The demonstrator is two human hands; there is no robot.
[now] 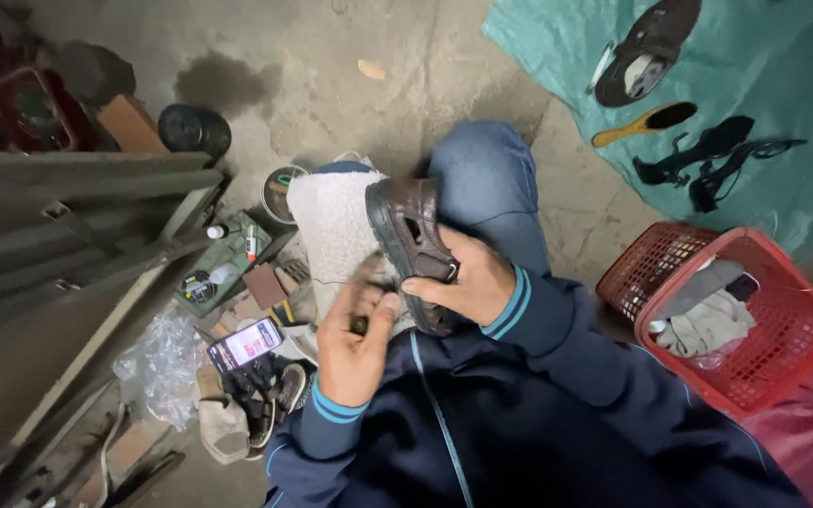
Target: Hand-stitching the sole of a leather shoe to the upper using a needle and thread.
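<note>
Our left hand [355, 343] sits nearest us, fingers curled narrow around something small and dark that we cannot make out, its fingertips touching the lower edge of the brown leather sandal-style shoe [408, 235]. The shoe lies just ahead of both hands on a pale fleecy cloth [331, 230] over our knee, its long axis running away from us, sole turned left. Our right hand [463, 282] grips it from the right side, and so is nearer.

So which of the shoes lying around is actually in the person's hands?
The brown sandal, gripped by the right hand over the lap. The dark shoe and black heeled sandals lie untouched on the green sheet.
</note>
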